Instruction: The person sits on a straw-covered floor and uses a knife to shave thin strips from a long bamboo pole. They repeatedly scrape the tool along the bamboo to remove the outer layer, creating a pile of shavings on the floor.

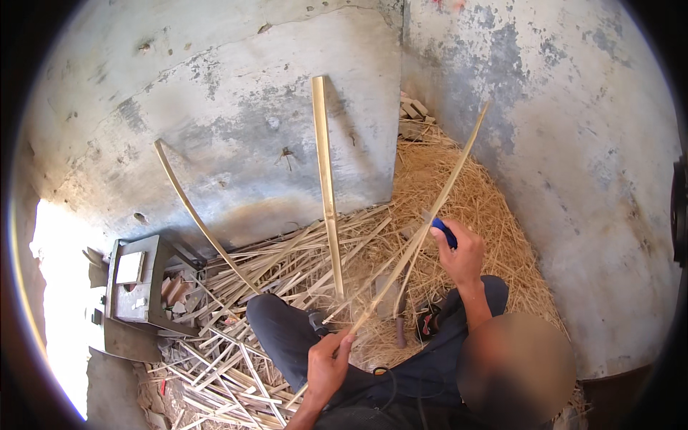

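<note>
A long split bamboo strip (pixel 450 179) runs slantwise from my lap up toward the right wall. Near its lower end, my left hand (pixel 327 364) is closed round it, thumb on top. My right hand (pixel 462 251) grips a blue-handled tool (pixel 444 233) partway up the strip; a small greyish part of the tool meets the bamboo, but its exact shape is too small to tell. A thin sliver (pixel 408 276) stands off the strip just below the tool. Between my legs lies another tool with a brown handle (pixel 400 333).
A wide bamboo strip (pixel 326 165) and a narrow curved one (pixel 190 204) lean against the grey wall (pixel 236 115). Cut strips (pixel 236 380) cover the floor at left, and shavings (pixel 494 229) heap at right. A dark metal box (pixel 136 279) stands far left. My knees flank the work.
</note>
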Demonstrator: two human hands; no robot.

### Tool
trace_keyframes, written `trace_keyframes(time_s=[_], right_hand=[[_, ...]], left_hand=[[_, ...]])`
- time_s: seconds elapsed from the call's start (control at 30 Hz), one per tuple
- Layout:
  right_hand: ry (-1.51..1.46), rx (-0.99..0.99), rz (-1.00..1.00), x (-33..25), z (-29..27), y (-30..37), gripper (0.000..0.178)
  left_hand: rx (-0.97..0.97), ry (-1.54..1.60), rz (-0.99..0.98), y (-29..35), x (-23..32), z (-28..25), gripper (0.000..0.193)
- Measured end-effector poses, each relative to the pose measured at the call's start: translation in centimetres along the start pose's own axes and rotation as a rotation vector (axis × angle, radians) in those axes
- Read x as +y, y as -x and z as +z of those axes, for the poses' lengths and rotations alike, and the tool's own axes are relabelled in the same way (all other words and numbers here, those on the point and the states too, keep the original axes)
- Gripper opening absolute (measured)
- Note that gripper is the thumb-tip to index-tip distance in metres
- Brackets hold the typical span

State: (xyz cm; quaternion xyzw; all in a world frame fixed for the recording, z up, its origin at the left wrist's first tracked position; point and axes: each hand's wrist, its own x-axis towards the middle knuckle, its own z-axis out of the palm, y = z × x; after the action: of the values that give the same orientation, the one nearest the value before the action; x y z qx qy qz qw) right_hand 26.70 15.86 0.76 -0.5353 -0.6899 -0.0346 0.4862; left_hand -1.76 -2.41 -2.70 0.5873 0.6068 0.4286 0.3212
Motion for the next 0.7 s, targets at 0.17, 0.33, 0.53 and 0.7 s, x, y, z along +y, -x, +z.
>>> trace_keyframes(time_s=[0.17, 0.33, 0.53, 0.7], right_hand=[[-0.058, -0.020, -0.060, 0.0, -0.3, 0.1, 0.034], [-0.080, -0.092, -0.023, -0.1, -0.8, 0.2, 0.040], [-0.057, -0.044, -0.159, 1.0, -0.9, -0.9, 0.039], [0.015, 0.006, -0.267, 2.7, -0.8, -2.0, 0.039]], left_hand=[[-0.145, 0.057, -0.087, -0.6, -1.6, -1.9, 0.030], [-0.441, -0.040, 0.036, -2.5, -1.5, -4.4, 0.036], [-0.492, 0.021, -0.078, -2.3, -1.0, -2.7, 0.032], [-0.420, -0.046, -0.059, -0.8, 0.5, -2.2, 0.030]])
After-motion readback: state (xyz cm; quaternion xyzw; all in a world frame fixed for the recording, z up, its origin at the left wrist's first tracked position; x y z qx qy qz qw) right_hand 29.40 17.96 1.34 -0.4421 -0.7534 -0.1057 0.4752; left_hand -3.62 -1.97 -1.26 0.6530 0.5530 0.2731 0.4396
